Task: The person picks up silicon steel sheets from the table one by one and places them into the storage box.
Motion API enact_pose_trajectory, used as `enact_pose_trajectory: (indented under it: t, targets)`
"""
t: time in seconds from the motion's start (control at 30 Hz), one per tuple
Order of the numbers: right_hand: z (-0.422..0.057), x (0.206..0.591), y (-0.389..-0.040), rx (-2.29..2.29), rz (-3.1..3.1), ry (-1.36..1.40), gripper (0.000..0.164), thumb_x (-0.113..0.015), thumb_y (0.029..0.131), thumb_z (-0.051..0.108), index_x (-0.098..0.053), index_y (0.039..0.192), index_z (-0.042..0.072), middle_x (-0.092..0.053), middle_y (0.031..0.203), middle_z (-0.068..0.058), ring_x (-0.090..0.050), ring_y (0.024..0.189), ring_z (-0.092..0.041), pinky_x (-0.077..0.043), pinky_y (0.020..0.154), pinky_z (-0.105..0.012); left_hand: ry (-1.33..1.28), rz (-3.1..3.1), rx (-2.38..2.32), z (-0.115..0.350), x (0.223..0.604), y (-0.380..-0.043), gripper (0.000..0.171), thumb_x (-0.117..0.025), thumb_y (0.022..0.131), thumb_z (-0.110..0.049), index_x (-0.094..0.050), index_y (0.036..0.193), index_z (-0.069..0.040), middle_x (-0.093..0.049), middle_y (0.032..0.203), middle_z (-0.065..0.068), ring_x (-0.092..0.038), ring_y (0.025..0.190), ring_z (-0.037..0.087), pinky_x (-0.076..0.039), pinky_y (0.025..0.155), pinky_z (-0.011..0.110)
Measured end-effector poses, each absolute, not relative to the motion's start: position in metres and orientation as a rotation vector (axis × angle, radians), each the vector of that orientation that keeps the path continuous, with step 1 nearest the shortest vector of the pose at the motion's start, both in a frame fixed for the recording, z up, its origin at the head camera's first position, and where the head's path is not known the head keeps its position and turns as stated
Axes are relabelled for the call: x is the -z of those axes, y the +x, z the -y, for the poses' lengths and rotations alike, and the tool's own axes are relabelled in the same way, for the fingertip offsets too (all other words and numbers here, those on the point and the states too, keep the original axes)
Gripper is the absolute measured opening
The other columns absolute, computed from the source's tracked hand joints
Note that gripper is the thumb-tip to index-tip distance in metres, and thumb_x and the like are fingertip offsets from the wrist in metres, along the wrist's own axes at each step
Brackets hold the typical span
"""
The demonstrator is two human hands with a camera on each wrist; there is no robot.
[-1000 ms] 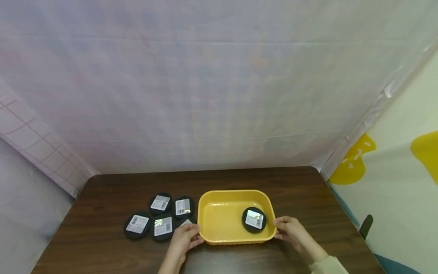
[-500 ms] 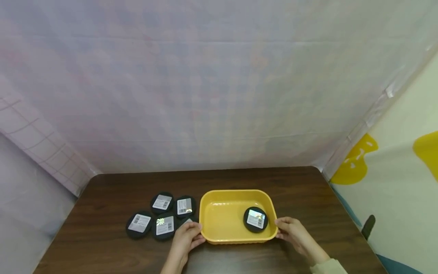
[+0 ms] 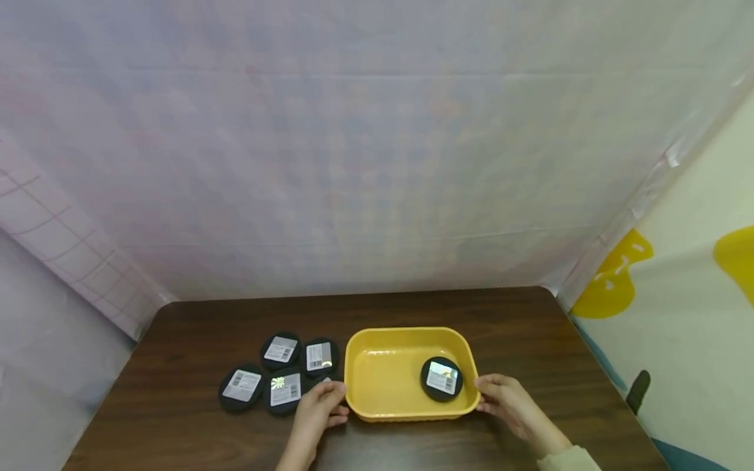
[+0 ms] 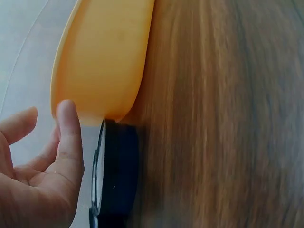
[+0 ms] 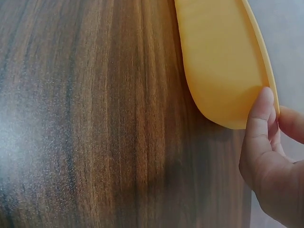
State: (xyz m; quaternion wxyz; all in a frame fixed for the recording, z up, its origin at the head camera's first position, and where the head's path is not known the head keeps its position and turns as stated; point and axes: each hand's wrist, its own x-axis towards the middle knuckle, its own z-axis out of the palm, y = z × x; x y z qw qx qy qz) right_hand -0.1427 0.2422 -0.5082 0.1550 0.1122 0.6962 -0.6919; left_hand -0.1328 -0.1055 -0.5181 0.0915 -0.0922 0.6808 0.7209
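Observation:
A yellow rectangular plastic tray (image 3: 383,383) rests on the table, with one black round disc (image 3: 432,391) bearing a silvery label lying in its right part. My right hand (image 3: 509,405) pinches the tray's right end; in the right wrist view its fingers (image 5: 260,116) lie on the outer wall with the thumb across the rim. At the opposite end is my left hand (image 3: 314,415). Its thumb and fingers (image 4: 70,137) stand apart in the left wrist view, a fingertip close to or touching the tray wall. Beneath that hand another black disc (image 4: 118,171) is partly hidden.
Left of the tray lie several more labelled black discs, among them a leftmost disc (image 3: 226,400) and a back one (image 3: 268,360). The dark wooden table (image 3: 501,327) ends at a pale sheet (image 3: 377,196) hung behind it.
My left hand has loosened and drawn slightly left from the tray's end. The whole head view has shifted a little; tray, discs and right hand keep their places relative to each other.

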Motion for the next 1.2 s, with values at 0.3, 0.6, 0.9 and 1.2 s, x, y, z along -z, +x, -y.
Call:
enact_pose_trajectory:
  t: [0.3, 0.6, 0.9, 1.2]
  targets:
    - [-0.247, 0.509, -0.143, 2.016, -1.934, 0.333, 0.030, -0.056, 0.090, 0.011, -0.049, 0.107, -0.013, -0.056, 0.080, -0.005, -0.056, 0.071, -0.012, -0.054, 0.067, -0.024, -0.200, -2.325, -1.955, 0.106, 0.508, -0.132, 0.053, -0.066, 0.087, -0.021, -0.051, 0.125, 0.012, -0.061, 0.115, 0.024, -0.063, 0.101, 0.030, -0.054, 0.078, 0.036]
    - [-0.248, 0.509, -0.142, 2.022, -1.910, 0.327, 0.031, -0.055, 0.091, 0.011, -0.049, 0.107, -0.014, -0.056, 0.080, -0.006, -0.056, 0.072, -0.012, -0.054, 0.068, -0.024, 0.024, -2.832, -1.355, 0.111, 0.500, -0.127, 0.089, -0.081, 0.067, -0.036, -0.042, 0.137, 0.003, -0.047, 0.134, 0.025, -0.046, 0.120, 0.042, -0.036, 0.099, 0.056]
    - [-0.249, 0.510, -0.142, 2.021, -1.908, 0.319, 0.029, -0.055, 0.092, 0.011, -0.051, 0.107, -0.014, -0.057, 0.080, -0.005, -0.057, 0.073, -0.012, -0.054, 0.069, -0.024, 0.246, -2.986, -1.054, 0.116, 0.504, -0.125, 0.114, -0.084, 0.058, -0.046, -0.029, 0.141, 0.009, -0.026, 0.147, 0.026, -0.026, 0.135, 0.040, -0.014, 0.106, 0.063]
    - [-0.247, 0.511, -0.143, 2.023, -1.905, 0.309, 0.030, -0.055, 0.092, 0.012, -0.050, 0.108, -0.013, -0.057, 0.080, -0.005, -0.056, 0.072, -0.012, -0.054, 0.068, -0.024, 0.410, -3.162, -0.806, 0.123, 0.514, -0.126, 0.106, -0.082, 0.057, -0.048, -0.040, 0.136, 0.008, -0.039, 0.142, 0.022, -0.033, 0.133, 0.036, -0.018, 0.107, 0.060]
